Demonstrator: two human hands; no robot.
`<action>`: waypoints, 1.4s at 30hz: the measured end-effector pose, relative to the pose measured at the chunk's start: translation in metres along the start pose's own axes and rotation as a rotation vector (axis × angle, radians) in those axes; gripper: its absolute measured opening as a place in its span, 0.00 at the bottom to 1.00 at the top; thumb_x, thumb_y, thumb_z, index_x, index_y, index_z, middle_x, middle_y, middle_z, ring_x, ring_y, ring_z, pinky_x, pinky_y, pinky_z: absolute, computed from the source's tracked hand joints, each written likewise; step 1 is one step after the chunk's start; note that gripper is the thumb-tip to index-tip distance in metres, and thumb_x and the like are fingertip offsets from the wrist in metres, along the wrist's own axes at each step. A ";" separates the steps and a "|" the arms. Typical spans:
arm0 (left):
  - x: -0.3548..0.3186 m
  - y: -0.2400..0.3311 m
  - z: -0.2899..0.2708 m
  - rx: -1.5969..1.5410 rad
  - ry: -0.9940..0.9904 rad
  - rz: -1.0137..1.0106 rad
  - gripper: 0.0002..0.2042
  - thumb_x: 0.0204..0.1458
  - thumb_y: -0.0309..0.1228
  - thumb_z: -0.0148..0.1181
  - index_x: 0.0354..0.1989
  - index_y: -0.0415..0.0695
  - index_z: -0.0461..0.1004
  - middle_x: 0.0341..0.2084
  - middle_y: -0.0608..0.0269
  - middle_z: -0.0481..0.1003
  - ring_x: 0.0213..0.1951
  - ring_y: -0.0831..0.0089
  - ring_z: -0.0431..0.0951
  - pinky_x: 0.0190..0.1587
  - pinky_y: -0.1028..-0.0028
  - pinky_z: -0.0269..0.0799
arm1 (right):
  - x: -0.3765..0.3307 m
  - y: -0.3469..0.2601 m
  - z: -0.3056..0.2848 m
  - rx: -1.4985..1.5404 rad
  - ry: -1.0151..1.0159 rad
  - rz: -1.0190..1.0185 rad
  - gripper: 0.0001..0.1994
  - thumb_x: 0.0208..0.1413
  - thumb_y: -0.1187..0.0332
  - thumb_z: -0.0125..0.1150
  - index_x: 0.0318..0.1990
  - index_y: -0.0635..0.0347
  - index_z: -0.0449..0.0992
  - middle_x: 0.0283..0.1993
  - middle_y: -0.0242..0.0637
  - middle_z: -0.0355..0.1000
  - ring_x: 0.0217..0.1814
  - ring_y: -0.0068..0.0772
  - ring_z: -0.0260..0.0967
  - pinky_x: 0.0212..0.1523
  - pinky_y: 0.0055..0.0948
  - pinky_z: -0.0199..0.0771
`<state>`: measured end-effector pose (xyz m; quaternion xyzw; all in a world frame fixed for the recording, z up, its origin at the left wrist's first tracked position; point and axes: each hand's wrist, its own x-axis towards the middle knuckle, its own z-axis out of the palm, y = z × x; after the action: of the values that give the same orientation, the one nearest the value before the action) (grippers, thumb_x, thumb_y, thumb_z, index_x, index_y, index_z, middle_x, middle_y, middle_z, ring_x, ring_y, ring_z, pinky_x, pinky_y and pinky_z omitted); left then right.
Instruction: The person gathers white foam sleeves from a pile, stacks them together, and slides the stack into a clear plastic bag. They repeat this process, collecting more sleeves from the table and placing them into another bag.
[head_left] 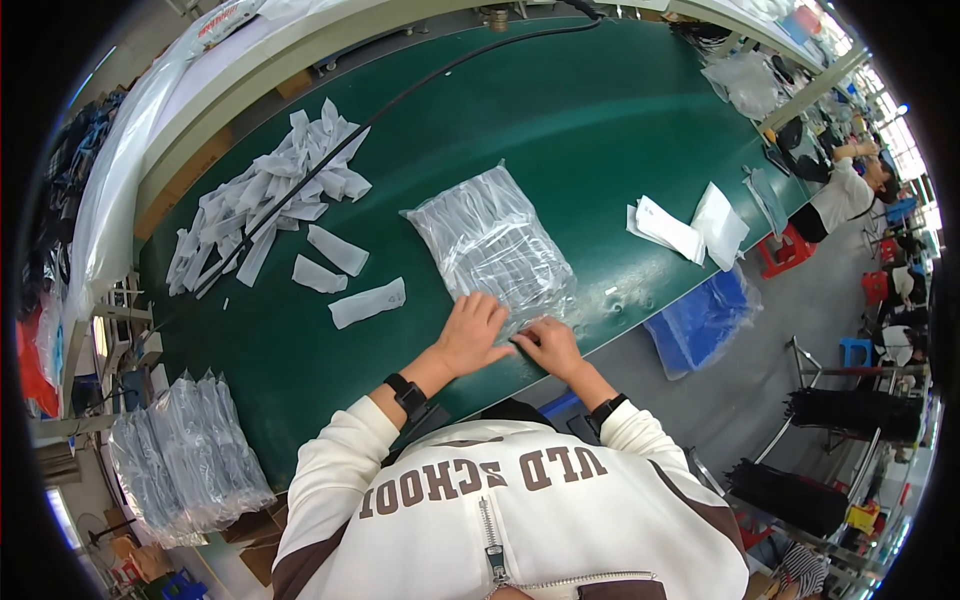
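Note:
A clear plastic bag (495,240) packed with pale grey items lies flat on the green table (450,120), right in front of me. My left hand (470,335) rests on the bag's near edge, fingers stretched out and thumb pointing to the right. At the near right corner of the same bag, my right hand (551,347) has thumb and fingertips pressed together on the plastic edge. What exactly is pinched there is mostly hidden by the fingers.
Left of the bag lies a heap of small translucent sleeves (270,190), crossed by a black cable (400,95). White packets (670,230) sit to the right. Filled plastic bags (190,450) stand at the lower left. A blue plastic bag (700,320) hangs beside the table edge. A co-worker (845,195) sits far right.

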<state>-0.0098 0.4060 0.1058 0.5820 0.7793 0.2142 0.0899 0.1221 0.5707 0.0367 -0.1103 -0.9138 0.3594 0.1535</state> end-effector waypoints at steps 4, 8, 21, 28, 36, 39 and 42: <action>-0.009 -0.029 0.036 -0.139 0.138 0.047 0.05 0.49 0.25 0.58 0.33 0.40 0.70 0.31 0.51 0.72 0.38 0.53 0.74 0.41 0.57 0.70 | 0.013 0.006 0.034 -0.012 -0.109 -0.157 0.08 0.51 0.65 0.64 0.26 0.59 0.78 0.26 0.44 0.75 0.30 0.50 0.74 0.32 0.45 0.74; -0.007 -0.020 0.032 -0.170 0.264 0.188 0.05 0.48 0.22 0.58 0.31 0.40 0.68 0.25 0.52 0.72 0.31 0.51 0.75 0.36 0.60 0.72 | 0.038 0.007 0.069 -0.100 -0.099 -0.117 0.11 0.54 0.61 0.62 0.26 0.58 0.78 0.27 0.46 0.75 0.30 0.51 0.75 0.32 0.46 0.73; -0.044 -0.029 0.048 -0.287 0.384 -0.691 0.08 0.48 0.26 0.60 0.28 0.42 0.65 0.22 0.51 0.71 0.28 0.48 0.74 0.31 0.57 0.69 | 0.030 0.018 0.009 -0.242 -0.255 -0.172 0.16 0.58 0.57 0.59 0.25 0.57 0.79 0.27 0.44 0.77 0.30 0.49 0.75 0.31 0.46 0.74; -0.049 -0.032 0.071 -0.331 0.390 -0.549 0.07 0.46 0.25 0.56 0.24 0.39 0.64 0.18 0.47 0.70 0.25 0.46 0.74 0.28 0.56 0.68 | 0.057 -0.006 0.065 -0.307 -0.043 -0.055 0.17 0.59 0.57 0.59 0.23 0.58 0.79 0.25 0.43 0.76 0.26 0.50 0.75 0.29 0.45 0.74; -0.037 -0.027 0.068 -0.371 0.361 -0.986 0.10 0.47 0.31 0.58 0.21 0.39 0.66 0.18 0.49 0.74 0.24 0.49 0.77 0.31 0.56 0.72 | 0.031 0.043 0.009 -0.263 0.098 0.008 0.16 0.57 0.58 0.59 0.23 0.58 0.78 0.25 0.45 0.76 0.28 0.50 0.75 0.28 0.45 0.74; -0.037 -0.050 0.093 -0.466 0.363 -0.990 0.11 0.47 0.32 0.58 0.20 0.38 0.68 0.19 0.50 0.76 0.25 0.49 0.78 0.33 0.56 0.73 | 0.048 0.049 0.026 -0.279 0.197 0.030 0.17 0.56 0.57 0.60 0.22 0.61 0.78 0.24 0.47 0.75 0.29 0.53 0.74 0.31 0.48 0.73; -0.038 -0.054 0.103 -0.502 0.346 -0.973 0.10 0.46 0.32 0.58 0.20 0.39 0.70 0.19 0.49 0.76 0.25 0.48 0.78 0.33 0.56 0.74 | 0.052 0.048 0.032 -0.301 0.203 0.097 0.16 0.55 0.59 0.60 0.22 0.61 0.77 0.25 0.48 0.75 0.29 0.54 0.74 0.31 0.49 0.73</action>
<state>-0.0048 0.3811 -0.0142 0.0739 0.8859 0.4189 0.1850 0.0671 0.6013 -0.0083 -0.2117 -0.9307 0.2126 0.2091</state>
